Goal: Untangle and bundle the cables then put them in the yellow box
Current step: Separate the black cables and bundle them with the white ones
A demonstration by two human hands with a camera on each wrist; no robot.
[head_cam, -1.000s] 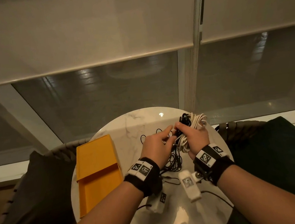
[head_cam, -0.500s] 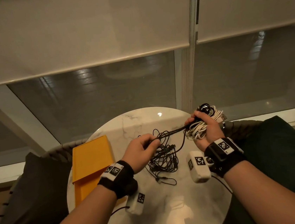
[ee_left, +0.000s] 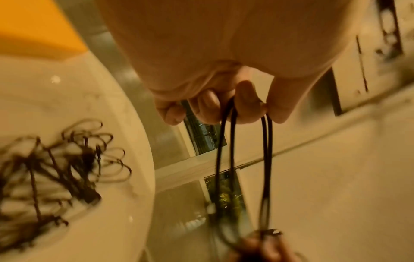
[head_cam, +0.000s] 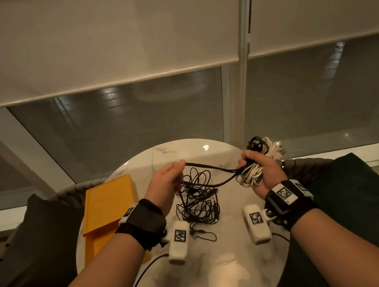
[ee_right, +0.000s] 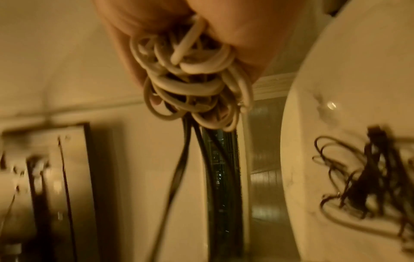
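My right hand grips a bundle of white cable with coiled black cable on top, held above the table's right side. A loop of thick black cable stretches from that bundle leftwards to my left hand, which pinches it between thumb and curled fingers. Below the stretched cable a tangle of thin black cables lies on the round marble table. The yellow box lies open at the table's left edge.
Dark cushions sit on woven chairs to the left and right of the table. A window with lowered blinds stands just behind the table. A thin black lead runs from my left wrist over the table's front.
My hands have moved apart: the left went left, the right went right and up with the bundle. The thick black cable between them is drawn out longer and tauter.
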